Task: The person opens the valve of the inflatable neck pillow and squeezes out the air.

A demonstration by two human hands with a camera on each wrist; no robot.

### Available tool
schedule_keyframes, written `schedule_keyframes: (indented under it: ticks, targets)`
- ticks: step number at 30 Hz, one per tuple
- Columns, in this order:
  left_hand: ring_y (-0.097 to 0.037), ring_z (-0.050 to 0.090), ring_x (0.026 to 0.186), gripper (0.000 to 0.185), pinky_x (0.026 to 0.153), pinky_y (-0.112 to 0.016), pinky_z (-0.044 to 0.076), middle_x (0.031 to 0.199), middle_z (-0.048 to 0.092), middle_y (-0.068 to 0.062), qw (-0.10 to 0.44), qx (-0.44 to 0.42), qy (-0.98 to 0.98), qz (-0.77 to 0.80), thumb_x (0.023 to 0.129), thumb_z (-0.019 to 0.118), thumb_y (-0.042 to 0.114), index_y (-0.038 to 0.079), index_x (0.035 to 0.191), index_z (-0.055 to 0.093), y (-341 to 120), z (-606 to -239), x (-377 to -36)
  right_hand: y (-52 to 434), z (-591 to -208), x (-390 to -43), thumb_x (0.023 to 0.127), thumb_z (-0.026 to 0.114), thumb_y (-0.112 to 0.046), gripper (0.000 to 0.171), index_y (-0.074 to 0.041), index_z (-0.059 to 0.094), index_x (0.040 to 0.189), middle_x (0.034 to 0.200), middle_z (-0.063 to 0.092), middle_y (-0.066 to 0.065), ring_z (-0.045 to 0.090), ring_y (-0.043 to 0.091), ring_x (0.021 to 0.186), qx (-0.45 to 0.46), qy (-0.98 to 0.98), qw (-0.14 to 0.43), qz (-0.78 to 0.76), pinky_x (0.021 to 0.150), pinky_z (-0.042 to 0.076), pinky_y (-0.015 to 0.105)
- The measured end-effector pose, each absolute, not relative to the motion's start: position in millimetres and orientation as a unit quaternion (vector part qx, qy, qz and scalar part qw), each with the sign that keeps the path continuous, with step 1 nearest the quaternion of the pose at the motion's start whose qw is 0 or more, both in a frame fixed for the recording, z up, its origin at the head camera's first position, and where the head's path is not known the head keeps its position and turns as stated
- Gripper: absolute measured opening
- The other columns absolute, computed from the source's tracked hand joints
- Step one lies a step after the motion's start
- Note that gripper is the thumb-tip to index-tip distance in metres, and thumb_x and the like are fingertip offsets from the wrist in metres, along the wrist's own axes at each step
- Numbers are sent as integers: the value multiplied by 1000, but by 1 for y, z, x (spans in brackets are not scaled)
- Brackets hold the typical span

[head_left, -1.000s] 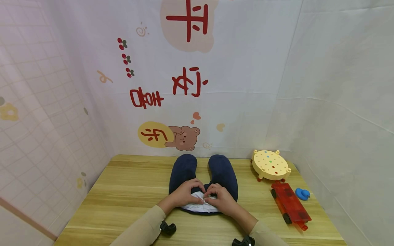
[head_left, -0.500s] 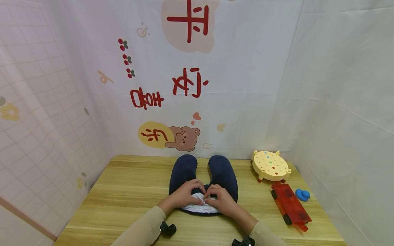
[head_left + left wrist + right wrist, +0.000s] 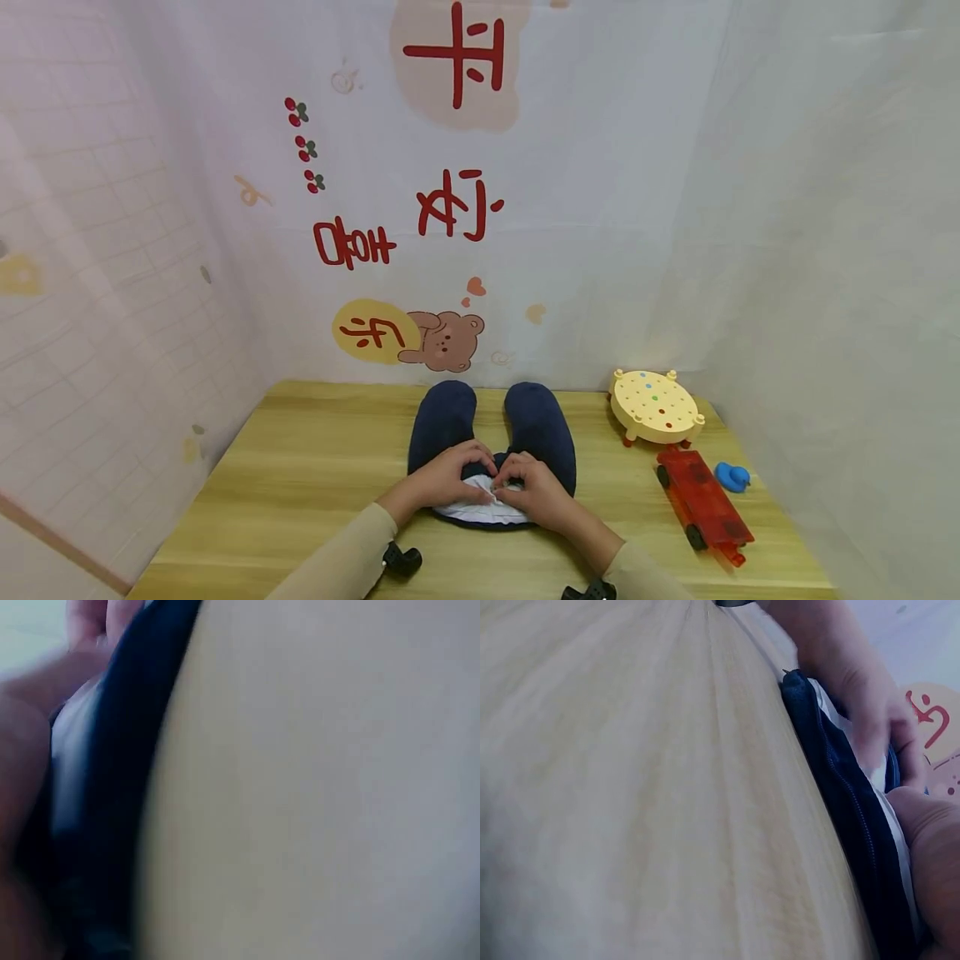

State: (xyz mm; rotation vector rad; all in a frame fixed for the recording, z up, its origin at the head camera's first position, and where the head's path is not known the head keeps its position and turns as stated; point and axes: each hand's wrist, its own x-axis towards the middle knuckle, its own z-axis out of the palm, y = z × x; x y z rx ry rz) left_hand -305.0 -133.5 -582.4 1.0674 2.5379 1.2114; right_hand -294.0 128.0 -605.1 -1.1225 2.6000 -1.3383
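A navy U-shaped neck pillow (image 3: 542, 429) lies on the table, its two arms pointing to the wall. Its cover is unzipped along the near curve, and the white inner lining (image 3: 472, 511) shows there. From the left, my left hand (image 3: 446, 477) holds the lining with thumb and curled fingers. My right hand (image 3: 542, 492) pinches the same lining at the middle, its fingertips close to the left ones. What lies between the fingertips is too small to make out. In the right wrist view the cover's open zipper (image 3: 847, 787) runs along the near edge.
Right of the pillow, a round yellow pegged toy (image 3: 654, 407) stands near the back edge. In front of it lie a red see-through toy car (image 3: 703, 496) and a small blue duck (image 3: 732, 477). A printed white cloth (image 3: 585, 208) hangs behind the wooden table (image 3: 300, 450).
Both hands stay at the same spot on the white lining, with hardly any finger movement. The whole head view has shifted slightly.
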Motion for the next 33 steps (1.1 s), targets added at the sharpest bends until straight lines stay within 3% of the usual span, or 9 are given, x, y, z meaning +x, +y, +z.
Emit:
schedule_keyframes:
  ticks: [2,4,6,8,11,14,22,28,33]
  targets:
    - [-16,63,129,29,113,-43,51,135,69,2,49,361,839,405,98,88,27,16,123,77,-140,-569,-310,128,-606,-296,102,83,-18,7,-25,85,103,104,70,-14,61,8,105,-367,828,3,-424,94,55,30]
    - [-22,62,132,28,115,-50,49,137,69,-1,-6,350,852,389,100,86,27,15,124,77,-149,-554,-320,128,-606,-297,101,84,-18,7,-25,85,102,103,71,-15,62,8,104,-374,825,-7,-423,93,55,30]
    - [-32,56,140,37,120,-58,42,145,65,-10,-75,309,877,361,101,83,31,11,131,75,-159,-544,-334,128,-606,-297,100,85,-17,7,-24,85,101,101,71,-15,62,9,103,-371,823,-18,-429,92,55,30]
    - [-41,48,148,53,124,-64,35,156,56,-18,-110,238,907,329,103,79,39,8,144,68,-169,-539,-347,127,-605,-297,98,87,-17,8,-25,85,100,100,71,-15,62,9,102,-365,824,-25,-433,92,54,31]
    - [-50,37,156,80,126,-67,30,168,42,-28,-65,159,936,308,106,72,50,2,165,46,-181,-543,-359,127,-604,-296,99,86,-18,8,-27,85,100,99,71,-15,62,10,103,-358,823,-16,-440,92,54,31]
    - [-50,38,157,88,126,-67,32,171,37,-30,-7,139,932,335,108,68,52,0,170,34,-187,-551,-360,126,-606,-295,100,85,-20,7,-27,86,102,100,71,-14,63,11,104,-362,823,-2,-438,93,54,31]
    - [-41,44,152,72,126,-63,32,162,45,-23,-37,161,863,477,104,80,40,2,153,46,-166,-543,-368,129,-602,-294,99,86,-19,8,-26,86,101,100,71,-14,62,10,103,-355,825,-10,-439,92,55,31]
    - [-39,51,142,72,123,-63,38,150,49,-17,-53,189,866,460,102,83,33,11,162,50,-157,-539,-373,125,-604,-293,97,87,-13,9,-21,86,101,100,73,-6,64,18,102,-354,822,-11,-446,92,55,33]
    - [-39,47,146,63,124,-63,36,155,45,-15,-65,229,867,438,103,82,30,14,160,58,-159,-543,-362,125,-607,-294,98,87,-17,9,-25,86,101,100,72,-13,62,12,104,-350,827,-1,-440,94,54,31]
